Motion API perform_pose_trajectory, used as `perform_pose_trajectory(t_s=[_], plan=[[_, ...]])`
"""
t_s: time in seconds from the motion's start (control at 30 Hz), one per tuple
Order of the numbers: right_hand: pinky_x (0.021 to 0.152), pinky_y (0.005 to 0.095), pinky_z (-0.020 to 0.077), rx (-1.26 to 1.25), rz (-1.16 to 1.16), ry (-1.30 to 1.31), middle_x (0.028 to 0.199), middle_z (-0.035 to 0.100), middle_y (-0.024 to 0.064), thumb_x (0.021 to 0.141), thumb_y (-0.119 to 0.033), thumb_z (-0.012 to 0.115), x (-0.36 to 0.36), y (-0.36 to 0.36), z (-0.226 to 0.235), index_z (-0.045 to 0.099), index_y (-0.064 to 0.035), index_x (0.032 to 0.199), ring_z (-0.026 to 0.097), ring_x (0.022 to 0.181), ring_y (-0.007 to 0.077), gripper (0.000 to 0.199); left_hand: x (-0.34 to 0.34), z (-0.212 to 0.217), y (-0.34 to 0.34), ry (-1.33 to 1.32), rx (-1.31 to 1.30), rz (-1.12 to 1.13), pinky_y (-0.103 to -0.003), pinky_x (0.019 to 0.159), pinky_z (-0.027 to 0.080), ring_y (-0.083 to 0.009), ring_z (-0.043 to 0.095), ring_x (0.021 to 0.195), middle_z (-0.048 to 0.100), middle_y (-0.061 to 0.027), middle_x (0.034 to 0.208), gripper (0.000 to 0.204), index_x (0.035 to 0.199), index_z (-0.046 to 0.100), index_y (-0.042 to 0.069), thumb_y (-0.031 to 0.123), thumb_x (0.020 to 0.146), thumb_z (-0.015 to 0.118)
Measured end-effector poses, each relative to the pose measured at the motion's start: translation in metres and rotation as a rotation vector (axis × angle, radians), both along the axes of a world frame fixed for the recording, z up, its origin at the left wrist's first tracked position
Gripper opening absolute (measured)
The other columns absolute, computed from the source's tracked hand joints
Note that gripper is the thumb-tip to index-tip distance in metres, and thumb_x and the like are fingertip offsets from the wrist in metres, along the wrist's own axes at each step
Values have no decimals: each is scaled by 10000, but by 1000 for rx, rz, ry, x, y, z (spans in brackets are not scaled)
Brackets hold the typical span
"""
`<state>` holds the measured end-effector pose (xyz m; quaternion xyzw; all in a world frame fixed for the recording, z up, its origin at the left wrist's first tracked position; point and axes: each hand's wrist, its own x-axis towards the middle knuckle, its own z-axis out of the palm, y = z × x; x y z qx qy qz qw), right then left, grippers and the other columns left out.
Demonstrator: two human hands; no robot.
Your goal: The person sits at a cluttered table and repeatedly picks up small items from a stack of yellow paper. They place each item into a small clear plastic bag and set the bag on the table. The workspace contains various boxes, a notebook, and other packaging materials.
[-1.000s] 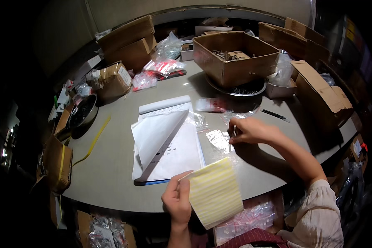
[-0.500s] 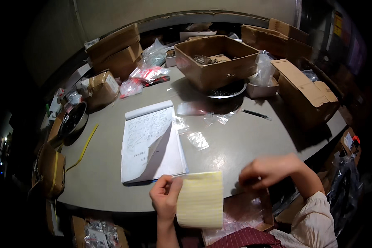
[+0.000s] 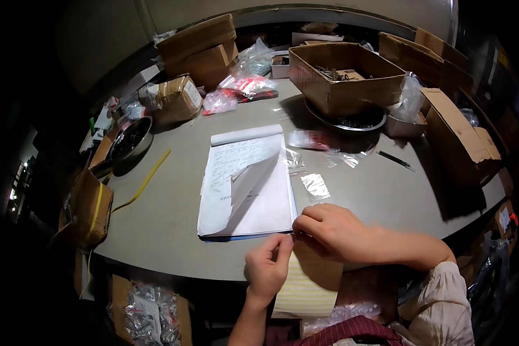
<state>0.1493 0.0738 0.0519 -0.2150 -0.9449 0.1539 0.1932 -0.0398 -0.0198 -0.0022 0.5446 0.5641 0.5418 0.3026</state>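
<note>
Left grip (image 3: 268, 268) pinches the sheet (image 3: 305, 288) by its upper corner, at the near edge of the surface (image 3: 167, 225). Right grip (image 3: 337, 232) meets its top; whether it grasps anything cannot be told. The corner is best held steady, worked lightly, without creasing. Half a second earlier, the right grip stood apart from the sheet.

Setting: workshop, apparently one handling small parts. Evidence: grey, curved-edged worktable (image 3: 167, 202) ringed by worn brown cardboard cartons; a deep, open brown cardboard box (image 3: 323, 89) containing loose metallic-looking pieces; a round, shiny metal bowl (image 3: 143, 147) of small dark items at left; clear plastic bags with red markings (image 3: 220, 102); a white paper pad with handwritten columns (image 3: 218, 190).
</note>
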Motion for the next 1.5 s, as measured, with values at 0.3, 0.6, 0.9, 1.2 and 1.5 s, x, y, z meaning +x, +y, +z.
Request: perform_pose_trajectory(t_s=[0.3, 0.6, 0.9, 1.2, 1.5], plan=[[701, 411, 551, 392, 30, 120, 898, 599, 102, 803, -171, 698, -7, -14, -18, 649, -47, 1056, 639, 809, 302, 286, 3, 1, 4, 39, 31, 98, -325, 520, 390, -126, 470, 524, 548, -66, 592, 215, 890, 720, 26, 187, 1030, 693], [696, 316, 523, -517, -294, -14, 816, 701, 83, 916, -200, 722, 16, 103, 7, 713, 2, 1015, 619, 742, 140, 225, 2, 2, 4, -29, -85, 68, -303, 559, 462, -124, 599, 580, 648, -93, 648, 210, 962, 747, 10, 199, 1034, 692], [750, 432, 543, -92, -456, -416, 868, 719, 162, 880, -316, 829, 22, 138, -14, 680, -35, 1135, 707, 822, 325, 407, -1, 4, 2, -36, -91, 80, -310, 585, 488, -169, 668, 604, 685, -114, 686, 211, 1030, 754, 10, 210, 1035, 686], [827, 474, 569, -515, 191, -517, 1022, 752, 194, 901, -190, 705, 63, 54, 8, 708, -62, 1217, 723, 945, 393, 341, -7, -4, 1, -152, -84, 57, -280, 627, 495, -95, 652, 679, 712, -64, 722, 156, 1009, 744, 18, 168, 1009, 701], [767, 493, 555, -395, 46, -580, 885, 704, 179, 931, -185, 684, 105, 0, 47, 660, -24, 1032, 695, 851, 407, 192, 0, -4, 4, -62, -33, 20, -295, 667, 522, -128, 693, 722, 734, -98, 767, 130, 964, 731, -5, 124, 978, 735]])
